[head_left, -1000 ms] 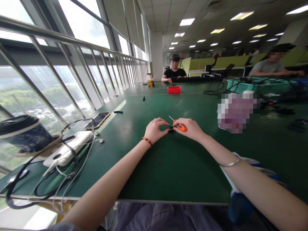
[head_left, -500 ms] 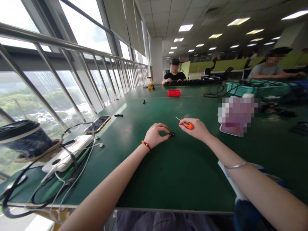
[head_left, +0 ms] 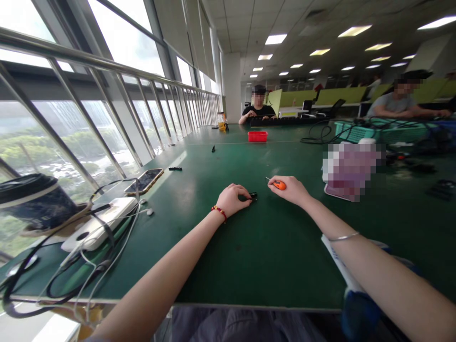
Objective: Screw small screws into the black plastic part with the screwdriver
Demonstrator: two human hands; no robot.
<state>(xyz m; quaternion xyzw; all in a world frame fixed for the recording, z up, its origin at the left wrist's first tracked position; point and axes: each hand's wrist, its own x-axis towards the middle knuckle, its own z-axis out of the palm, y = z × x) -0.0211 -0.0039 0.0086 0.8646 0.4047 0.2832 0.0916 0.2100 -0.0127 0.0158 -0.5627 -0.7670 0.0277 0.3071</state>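
Note:
My left hand (head_left: 233,198) rests on the green table (head_left: 263,237), its fingers pinched on a small black part (head_left: 252,195) that lies on the surface. A red bead bracelet (head_left: 218,211) circles that wrist. A little to the right, my right hand (head_left: 289,190) is curled round an orange-handled screwdriver (head_left: 277,184); its thin metal tip points up and to the left, clear of the black part. A thin silver bangle (head_left: 342,237) sits on my right forearm.
Cables, a white power bank (head_left: 98,224) and a phone (head_left: 144,181) lie at the left edge by the window rail. A red box (head_left: 257,136) stands farther back, and a small black piece (head_left: 175,168) lies nearby. Two people sit at the far end. A blurred pink object (head_left: 351,168) is at right.
My hands have drawn apart: the screwdriver left the black part and moved right. My left hand settled lower onto the table with the part.

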